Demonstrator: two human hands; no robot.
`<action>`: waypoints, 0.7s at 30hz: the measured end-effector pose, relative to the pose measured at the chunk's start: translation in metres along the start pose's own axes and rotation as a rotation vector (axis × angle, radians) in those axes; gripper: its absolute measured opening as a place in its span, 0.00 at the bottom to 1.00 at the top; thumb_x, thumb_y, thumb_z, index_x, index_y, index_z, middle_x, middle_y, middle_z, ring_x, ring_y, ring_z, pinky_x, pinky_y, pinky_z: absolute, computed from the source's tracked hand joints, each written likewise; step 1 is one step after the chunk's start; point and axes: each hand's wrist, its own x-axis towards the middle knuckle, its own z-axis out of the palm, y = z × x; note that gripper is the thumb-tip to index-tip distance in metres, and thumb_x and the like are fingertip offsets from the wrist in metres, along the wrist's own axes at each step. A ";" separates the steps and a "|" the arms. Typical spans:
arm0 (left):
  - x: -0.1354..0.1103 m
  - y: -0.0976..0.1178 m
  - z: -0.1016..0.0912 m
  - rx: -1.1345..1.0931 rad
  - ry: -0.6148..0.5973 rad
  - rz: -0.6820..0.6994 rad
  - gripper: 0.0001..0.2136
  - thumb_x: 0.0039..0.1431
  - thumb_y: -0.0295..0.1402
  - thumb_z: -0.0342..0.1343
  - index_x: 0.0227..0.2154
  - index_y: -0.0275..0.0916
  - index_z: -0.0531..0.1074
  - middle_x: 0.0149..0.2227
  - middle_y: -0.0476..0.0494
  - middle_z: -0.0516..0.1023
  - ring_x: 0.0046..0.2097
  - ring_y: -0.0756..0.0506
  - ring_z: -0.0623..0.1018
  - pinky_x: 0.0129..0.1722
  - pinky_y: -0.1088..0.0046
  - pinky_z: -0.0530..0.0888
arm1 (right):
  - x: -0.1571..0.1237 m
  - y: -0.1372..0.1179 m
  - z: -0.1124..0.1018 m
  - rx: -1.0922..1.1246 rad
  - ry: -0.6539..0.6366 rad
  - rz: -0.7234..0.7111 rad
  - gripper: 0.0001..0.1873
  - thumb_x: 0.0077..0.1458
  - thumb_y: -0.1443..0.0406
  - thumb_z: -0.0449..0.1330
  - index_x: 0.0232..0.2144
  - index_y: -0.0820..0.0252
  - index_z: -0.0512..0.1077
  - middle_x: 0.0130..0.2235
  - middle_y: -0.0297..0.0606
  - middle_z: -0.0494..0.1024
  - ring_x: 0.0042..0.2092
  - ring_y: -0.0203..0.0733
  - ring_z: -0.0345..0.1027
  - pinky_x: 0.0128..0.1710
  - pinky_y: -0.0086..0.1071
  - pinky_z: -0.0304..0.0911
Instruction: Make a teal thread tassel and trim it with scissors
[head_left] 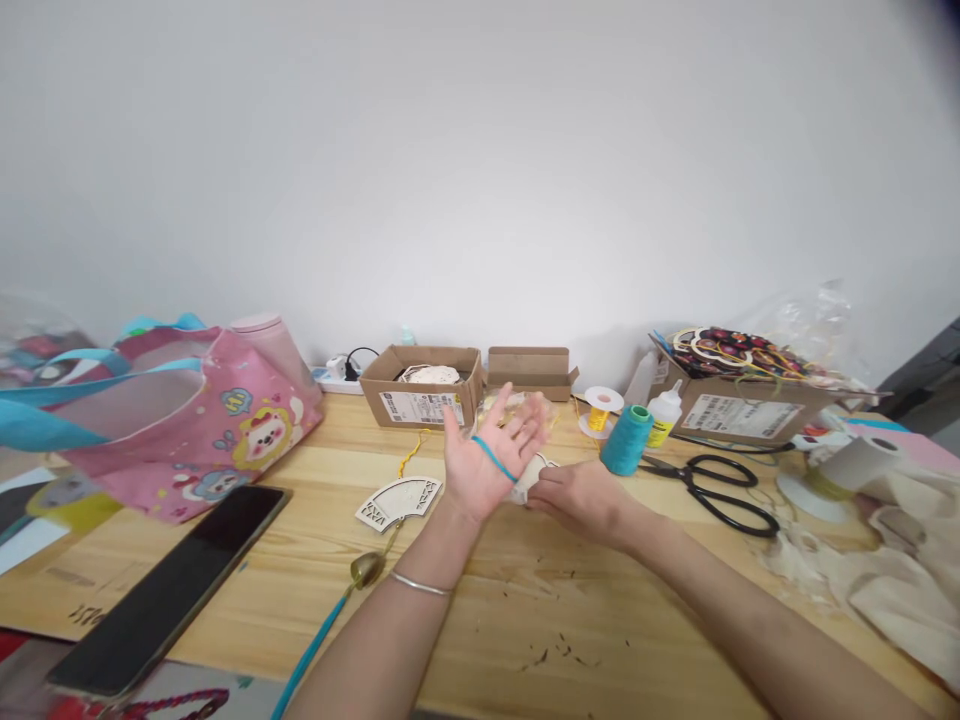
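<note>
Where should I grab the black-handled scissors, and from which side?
Probably best to grip the scissors by the black loops, coming from the near right side. They lie flat, the wide open loops toward the right, while the blades point left toward the teal thread cone. The right hand is nearer, but it seems to pinch a pale piece.

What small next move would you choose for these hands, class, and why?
Perhaps close the left hand over the teal strand to steady it: that hand is open with the strand across it, and the right hand is at a pale item.
</note>
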 end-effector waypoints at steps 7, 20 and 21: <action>0.005 -0.008 -0.003 0.037 0.166 -0.050 0.35 0.49 0.57 0.38 0.54 0.37 0.56 0.48 0.33 0.68 0.49 0.40 0.69 0.49 0.61 0.62 | 0.002 -0.019 -0.019 -0.549 -0.024 -0.203 0.13 0.57 0.66 0.47 0.26 0.60 0.69 0.25 0.36 0.69 0.23 0.31 0.55 0.21 0.30 0.38; -0.007 -0.023 -0.003 0.213 -0.284 -0.510 0.48 0.41 0.64 0.25 0.49 0.26 0.63 0.50 0.28 0.66 0.54 0.35 0.63 0.52 0.58 0.56 | 0.057 0.001 -0.052 -0.066 0.000 -0.013 0.09 0.49 0.61 0.56 0.28 0.58 0.74 0.29 0.32 0.74 0.30 0.32 0.63 0.25 0.23 0.49; -0.007 -0.021 -0.004 0.220 -0.311 -0.530 0.48 0.42 0.64 0.26 0.50 0.25 0.61 0.50 0.27 0.66 0.54 0.35 0.63 0.52 0.59 0.56 | 0.057 0.006 -0.049 0.001 -0.020 0.009 0.09 0.49 0.61 0.56 0.28 0.59 0.74 0.28 0.32 0.74 0.29 0.31 0.63 0.24 0.23 0.49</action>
